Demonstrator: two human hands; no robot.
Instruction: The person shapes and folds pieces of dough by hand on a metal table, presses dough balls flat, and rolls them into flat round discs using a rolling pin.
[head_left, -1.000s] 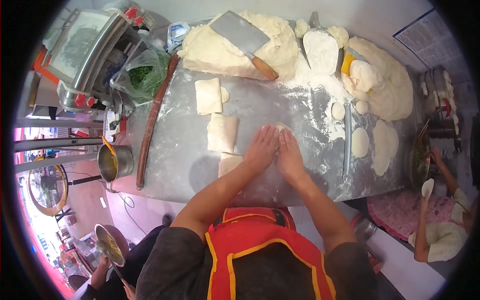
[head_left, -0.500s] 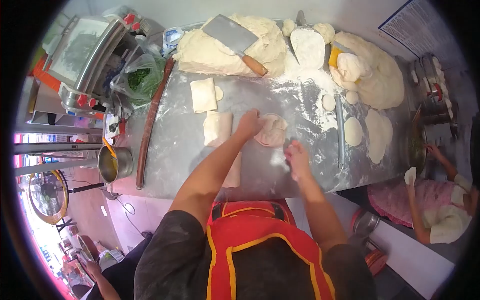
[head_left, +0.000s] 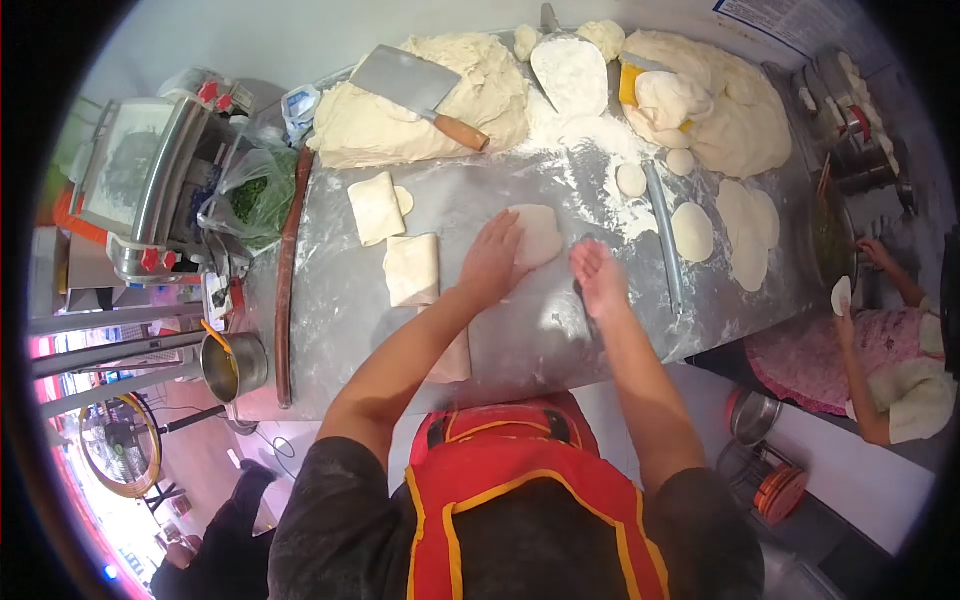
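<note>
My left hand (head_left: 492, 258) lies nearly flat with its fingers on the left edge of a round, flattened dough piece (head_left: 538, 235). To the right of that piece, my right hand (head_left: 599, 278) is held apart from it, palm partly turned up, fingers extended and nothing in them. Left of my hands, folded dough squares (head_left: 411, 270) form a column on the grey worktop (head_left: 520, 335), the lowest partly hidden by my left forearm. A small dough disc edge shows beside the top square (head_left: 376, 208).
Behind are a dough slab (head_left: 350, 130) with a cleaver (head_left: 405, 80), a flour scoop (head_left: 570, 75) and a dough mound (head_left: 745, 110). A long wooden pin (head_left: 288, 300) lies left, a thin grey rod (head_left: 664, 235) right. A co-worker (head_left: 905, 385) stands at right holding a dough disc.
Both hands pressed together on the dough, then parted. The dough now looks smooth and my left hand is down on its edge. The camera view has turned and shifted.
</note>
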